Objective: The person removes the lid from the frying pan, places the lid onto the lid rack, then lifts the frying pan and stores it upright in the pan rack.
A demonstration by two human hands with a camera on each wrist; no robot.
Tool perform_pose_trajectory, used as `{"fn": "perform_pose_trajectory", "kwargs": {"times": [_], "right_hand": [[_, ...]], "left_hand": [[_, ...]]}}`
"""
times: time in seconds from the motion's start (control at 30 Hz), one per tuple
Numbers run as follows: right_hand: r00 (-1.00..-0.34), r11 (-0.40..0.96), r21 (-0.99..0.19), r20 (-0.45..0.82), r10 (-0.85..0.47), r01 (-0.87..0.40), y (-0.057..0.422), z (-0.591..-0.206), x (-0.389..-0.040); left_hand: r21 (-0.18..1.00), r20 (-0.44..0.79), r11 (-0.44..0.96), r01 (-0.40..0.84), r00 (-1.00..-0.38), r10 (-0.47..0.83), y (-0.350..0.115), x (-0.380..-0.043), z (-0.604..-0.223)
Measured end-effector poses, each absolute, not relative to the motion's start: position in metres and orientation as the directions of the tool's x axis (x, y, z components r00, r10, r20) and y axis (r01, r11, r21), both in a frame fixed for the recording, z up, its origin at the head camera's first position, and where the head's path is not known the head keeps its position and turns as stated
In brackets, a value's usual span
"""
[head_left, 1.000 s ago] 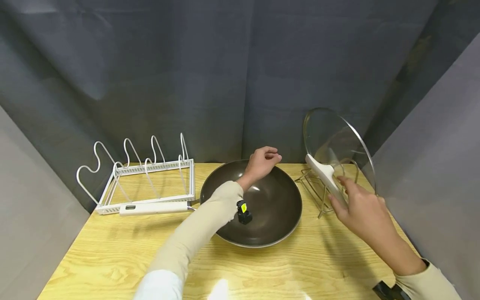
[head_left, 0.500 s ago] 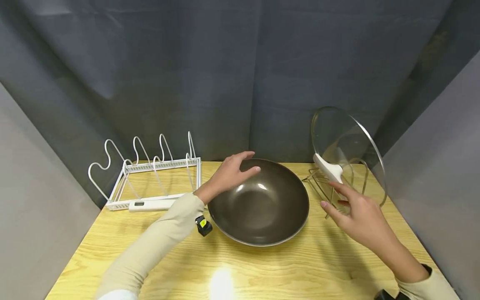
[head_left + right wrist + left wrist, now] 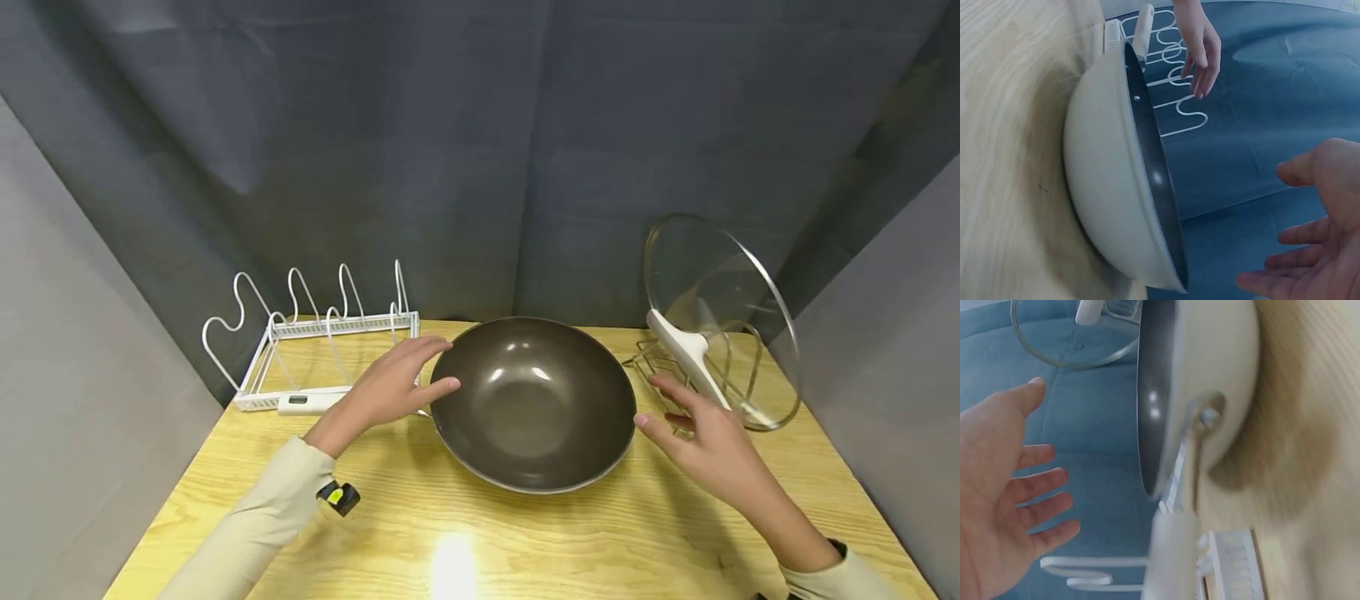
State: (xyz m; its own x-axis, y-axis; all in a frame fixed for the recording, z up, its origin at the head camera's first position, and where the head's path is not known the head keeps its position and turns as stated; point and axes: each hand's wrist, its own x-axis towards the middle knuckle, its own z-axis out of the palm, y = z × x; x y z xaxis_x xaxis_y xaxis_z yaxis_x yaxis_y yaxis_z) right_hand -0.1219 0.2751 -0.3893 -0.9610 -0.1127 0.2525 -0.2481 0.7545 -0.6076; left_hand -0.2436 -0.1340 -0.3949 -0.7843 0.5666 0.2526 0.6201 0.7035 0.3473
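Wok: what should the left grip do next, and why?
I'd probably lower the left grip onto the wok by its white handle: the grip is open and holds nothing, the head view shows it overlapping part of the handle, and the left wrist view shows a gap between them.

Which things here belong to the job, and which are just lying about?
Likely part of the job: left hand, right hand, the wok between them, glass lid, wire stand.
Likely just around: white rack, dark curtain, wooden table.
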Motion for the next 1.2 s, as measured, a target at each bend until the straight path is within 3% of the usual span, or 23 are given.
{"fn": "perform_pose_trajectory", "kwargs": {"times": [0.37, 0.53, 0.8, 1.2], "right_hand": [[-0.972, 0.751, -0.627, 0.219, -0.089, -0.210, 0.267, -0.416, -0.130], [-0.966, 0.740, -0.635, 0.244, -0.083, -0.224, 0.266, -0.430, -0.134], [-0.982, 0.728, -0.663, 0.175, -0.071, -0.171, 0.266, -0.446, -0.134], [-0.991, 0.701, -0.703, 0.128, -0.044, -0.122, 0.267, -0.464, -0.135]], "left_hand": [[0.162, 0.290, 0.779, 0.605, -0.784, 0.548, -0.178, -0.228, -0.413], [0.129, 0.277, 0.797, 0.590, -0.793, 0.542, -0.192, -0.228, -0.420], [0.111, 0.235, 0.826, 0.552, -0.822, 0.518, -0.213, -0.230, -0.427], [0.069, 0.257, 0.806, 0.588, -0.791, 0.555, -0.239, -0.230, -0.429]]}}
